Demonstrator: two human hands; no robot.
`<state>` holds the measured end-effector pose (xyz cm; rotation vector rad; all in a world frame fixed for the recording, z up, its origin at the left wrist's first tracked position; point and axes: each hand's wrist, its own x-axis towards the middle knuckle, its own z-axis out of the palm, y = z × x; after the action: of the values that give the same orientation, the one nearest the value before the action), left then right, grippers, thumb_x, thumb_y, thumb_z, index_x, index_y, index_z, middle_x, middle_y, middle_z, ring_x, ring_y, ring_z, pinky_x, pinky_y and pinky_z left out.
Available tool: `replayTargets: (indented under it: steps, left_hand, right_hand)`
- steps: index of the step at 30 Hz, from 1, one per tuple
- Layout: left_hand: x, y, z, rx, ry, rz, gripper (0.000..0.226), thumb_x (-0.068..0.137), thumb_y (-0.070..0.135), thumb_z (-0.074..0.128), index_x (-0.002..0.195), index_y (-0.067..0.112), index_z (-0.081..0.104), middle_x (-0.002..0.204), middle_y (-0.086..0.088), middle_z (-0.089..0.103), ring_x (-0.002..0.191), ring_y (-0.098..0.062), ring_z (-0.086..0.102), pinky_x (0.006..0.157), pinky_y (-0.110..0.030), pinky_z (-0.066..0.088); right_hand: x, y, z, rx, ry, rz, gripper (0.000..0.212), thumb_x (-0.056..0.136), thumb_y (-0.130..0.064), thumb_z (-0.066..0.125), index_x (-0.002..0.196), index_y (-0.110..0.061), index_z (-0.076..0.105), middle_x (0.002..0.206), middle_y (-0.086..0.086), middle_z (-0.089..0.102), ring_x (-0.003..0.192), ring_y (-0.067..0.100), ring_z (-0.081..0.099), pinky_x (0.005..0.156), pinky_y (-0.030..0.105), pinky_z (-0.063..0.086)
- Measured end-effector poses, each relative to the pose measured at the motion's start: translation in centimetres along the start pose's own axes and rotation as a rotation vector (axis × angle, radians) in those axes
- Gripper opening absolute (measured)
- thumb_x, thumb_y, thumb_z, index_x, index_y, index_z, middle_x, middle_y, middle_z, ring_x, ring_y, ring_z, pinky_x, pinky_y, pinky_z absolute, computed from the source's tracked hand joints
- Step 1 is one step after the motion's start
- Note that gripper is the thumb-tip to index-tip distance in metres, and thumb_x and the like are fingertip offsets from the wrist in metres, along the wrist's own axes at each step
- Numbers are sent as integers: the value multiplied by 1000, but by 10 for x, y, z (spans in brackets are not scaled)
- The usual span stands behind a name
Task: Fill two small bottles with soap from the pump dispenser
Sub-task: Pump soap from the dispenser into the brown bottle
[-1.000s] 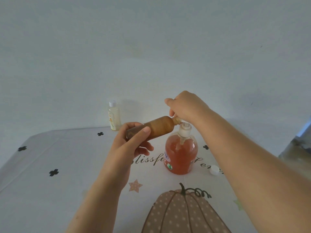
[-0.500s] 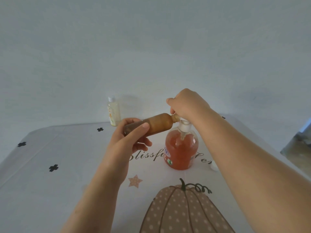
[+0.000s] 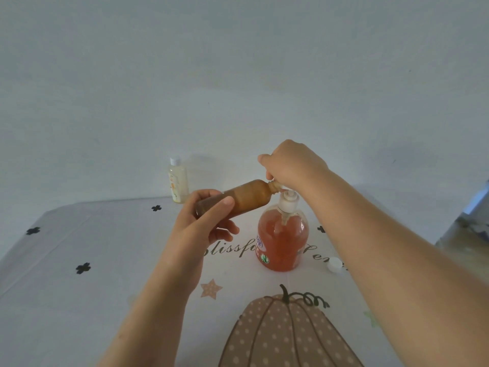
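My left hand (image 3: 201,229) grips a small brown bottle (image 3: 248,198) by its lower end and holds it tilted almost level in the air, open neck pointing right. The neck meets the nozzle of the pump dispenser (image 3: 283,239), a clear bottle of orange soap standing on the table. My right hand (image 3: 293,165) sits on top of the white pump head (image 3: 289,201) with its fingers curled down over it, hiding the nozzle tip. A second small bottle (image 3: 177,181), pale yellow with a white cap on, stands upright at the table's far edge.
A loose white cap (image 3: 334,264) lies on the table right of the dispenser, beside my right forearm. The tablecloth (image 3: 79,300) is white with black flowers, lettering and a dotted pumpkin print. A plain wall rises just behind the table.
Both hands stay at the dispenser. More of the white pump neck shows under my right hand now than half a second ago. The brown bottle keeps its tilt.
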<state>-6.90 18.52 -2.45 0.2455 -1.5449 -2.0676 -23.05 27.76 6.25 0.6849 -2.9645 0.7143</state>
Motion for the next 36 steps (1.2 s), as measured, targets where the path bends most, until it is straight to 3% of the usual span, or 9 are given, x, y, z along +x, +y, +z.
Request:
replayTargets:
  steps: [9, 21, 27, 36]
  left_hand:
    - [5, -4, -4, 42, 20, -1, 28, 73, 25, 71, 97, 13, 61, 82, -7, 68, 65, -25, 63, 59, -32, 51]
    - [1, -1, -2, -3, 5, -12, 29, 73, 24, 71, 99, 14, 60, 83, -7, 67, 64, -26, 63, 58, -31, 51]
    - [-1, 0, 0, 7, -4, 0, 31, 75, 28, 71, 99, 14, 60, 85, -9, 67, 64, -25, 63, 58, -31, 52]
    - [1, -3, 0, 18, -1, -6, 31, 74, 28, 70, 98, 12, 59, 84, -10, 65, 64, -25, 62, 58, -31, 50]
  right_hand:
    - [7, 7, 15, 3, -47, 21, 32, 95, -36, 50, 93, -15, 75, 88, 2, 70, 78, 23, 64, 58, 29, 37]
    - [-2, 2, 4, 24, 3, 3, 31, 94, -33, 49, 96, -14, 74, 89, 2, 73, 75, 23, 65, 60, 27, 41]
    - [-5, -4, -4, -74, 26, -21, 29, 97, -31, 49, 93, -14, 72, 82, 1, 70, 63, 18, 57, 55, 25, 35]
    - [-1, 1, 1, -10, 13, -9, 35, 96, -36, 47, 94, -14, 74, 86, 2, 72, 71, 21, 62, 59, 27, 39]
